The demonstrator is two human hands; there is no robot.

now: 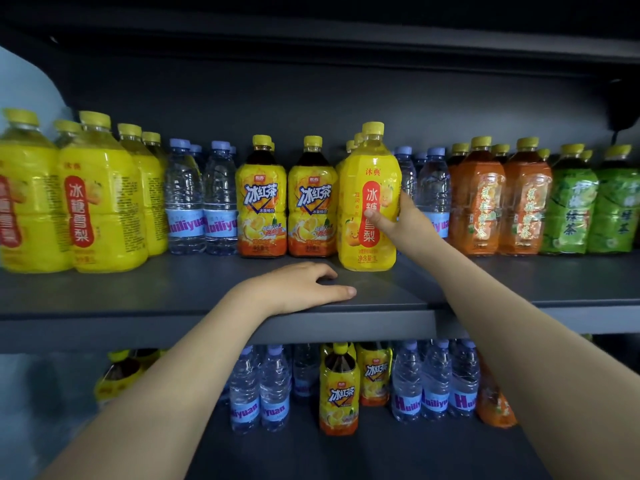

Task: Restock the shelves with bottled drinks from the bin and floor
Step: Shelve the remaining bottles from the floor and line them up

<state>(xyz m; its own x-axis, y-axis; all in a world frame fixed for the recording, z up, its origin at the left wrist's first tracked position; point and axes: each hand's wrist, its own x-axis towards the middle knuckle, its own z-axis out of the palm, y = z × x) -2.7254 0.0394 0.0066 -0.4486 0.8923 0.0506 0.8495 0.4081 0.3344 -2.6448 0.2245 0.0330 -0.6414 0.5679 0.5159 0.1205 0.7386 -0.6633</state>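
Observation:
A tall yellow pear-drink bottle (367, 188) with a yellow cap stands upright near the front of the upper shelf (485, 289). My right hand (403, 220) is wrapped around its right side, thumb across the red label. More yellow bottles stand directly behind it. My left hand (304, 287) lies flat, palm down, on the bare shelf board just left of the bottle's base, holding nothing. The bin and the floor are out of view.
The upper shelf holds rows of yellow pear drinks (97, 195), water bottles (201, 199), iced tea (287, 199), orange tea (502, 199) and green tea (588, 202). The lower shelf (346, 455) carries water and iced tea bottles. A dark shelf underside hangs overhead.

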